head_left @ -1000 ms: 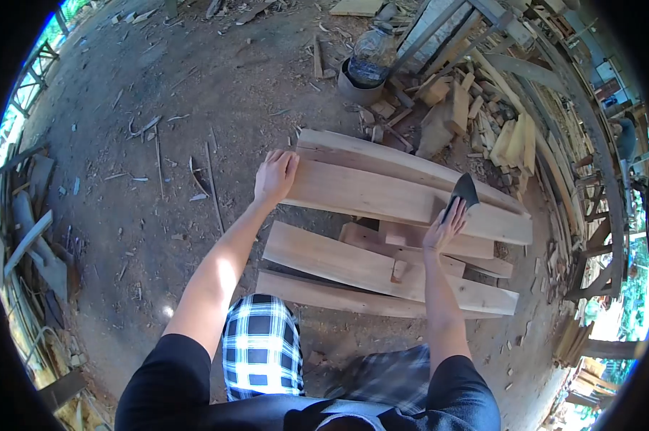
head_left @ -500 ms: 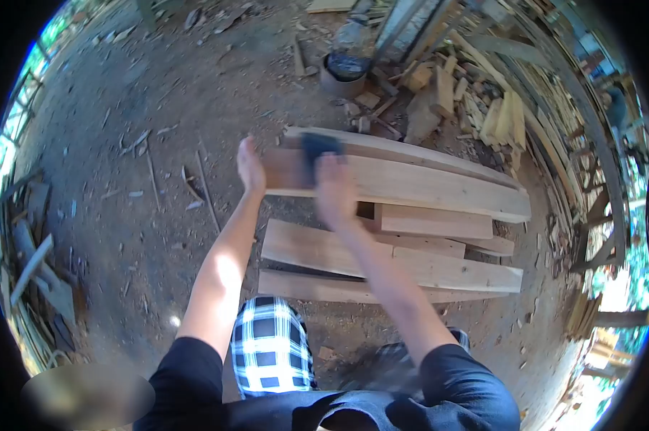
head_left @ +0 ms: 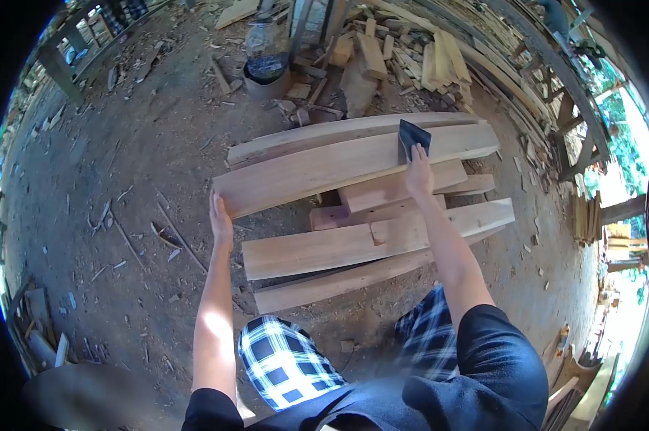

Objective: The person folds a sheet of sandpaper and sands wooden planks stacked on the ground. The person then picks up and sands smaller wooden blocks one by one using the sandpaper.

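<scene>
Head view: dark sheet (head_left: 414, 136) on a long board (head_left: 317, 169)

The right hand (head_left: 420, 174) holds the dark sheet, its fingers close together over the near edge; the thumb cannot be made out. The sheet is on the top face of the board, toward its right end. The left hand (head_left: 222, 224) touches the board's left end, fingers straight and together; whether it grips, I cannot tell. Another plank (head_left: 288, 143) lies just beyond, and two planks (head_left: 306, 253) lie nearer the knees (head_left: 277, 359). Farther off stand a bucket (head_left: 267, 90) and a heap of scrap wood (head_left: 443, 63).
</scene>
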{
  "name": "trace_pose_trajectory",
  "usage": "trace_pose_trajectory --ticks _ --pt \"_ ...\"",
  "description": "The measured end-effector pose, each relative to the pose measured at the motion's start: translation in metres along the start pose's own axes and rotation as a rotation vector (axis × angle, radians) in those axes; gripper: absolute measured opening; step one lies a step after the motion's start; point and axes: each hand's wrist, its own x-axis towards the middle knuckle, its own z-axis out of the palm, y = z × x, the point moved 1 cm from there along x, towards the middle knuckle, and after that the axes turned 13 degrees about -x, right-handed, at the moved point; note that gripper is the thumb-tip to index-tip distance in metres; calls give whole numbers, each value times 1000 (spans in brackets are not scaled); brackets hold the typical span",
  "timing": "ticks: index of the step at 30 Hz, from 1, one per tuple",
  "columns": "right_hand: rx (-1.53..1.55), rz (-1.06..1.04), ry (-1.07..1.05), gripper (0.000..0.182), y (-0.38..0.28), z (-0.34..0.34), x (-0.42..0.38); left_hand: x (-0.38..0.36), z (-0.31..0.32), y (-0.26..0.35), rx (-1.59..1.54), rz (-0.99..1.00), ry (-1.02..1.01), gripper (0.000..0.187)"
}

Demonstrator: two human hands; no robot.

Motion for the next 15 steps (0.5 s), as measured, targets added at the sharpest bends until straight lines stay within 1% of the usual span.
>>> trace_pose_trajectory --ticks 1,2,3,4,5,6,7,8,9,10,12,14,15 --pt "-275 -93 226 65 18 6 -1 3 -1 -5 13 19 5 65" --pt "69 189 46 65 -14 -8 -4 5 -1 -8 24 44 8 64" --pt "426 465 -127 64 -79 -26 -14 7 -1 -9 38 73 9 64" --pt "353 313 -197 64 -122 -35 -32 8 3 -6 38 81 -17 64" --pt "406 186 -342 59 -146 -18 -48 5 2 -3 16 103 -33 63" --pt "174 -159 -215 48 -174 0 -75 3 1 -2 -4 122 -46 63" --pt "-22 -541 -136 41 -199 2 -94 3 -2 -4 4 127 -64 63" --pt "27 -678 -98 46 -218 5 -107 7 -6 -6 33 123 -62 63" --pt "159 -749 -25 43 -227 5 -111 11 -10 -8 62 117 -56 63" --pt "164 -731 -19 43 -219 5 -104 14 -14 -10 76 119 -69 63" --pt "110 -947 -142 41 -189 8 -81 18 -21 -15 138 93 -99 65" --pt "172 -521 -403 38 -147 -32 -34 10 -16 -1 168 89 -83 67" --pt "327 -212 -316 46 -106 -17 -16 7 -11 4 180 89 -62 68"
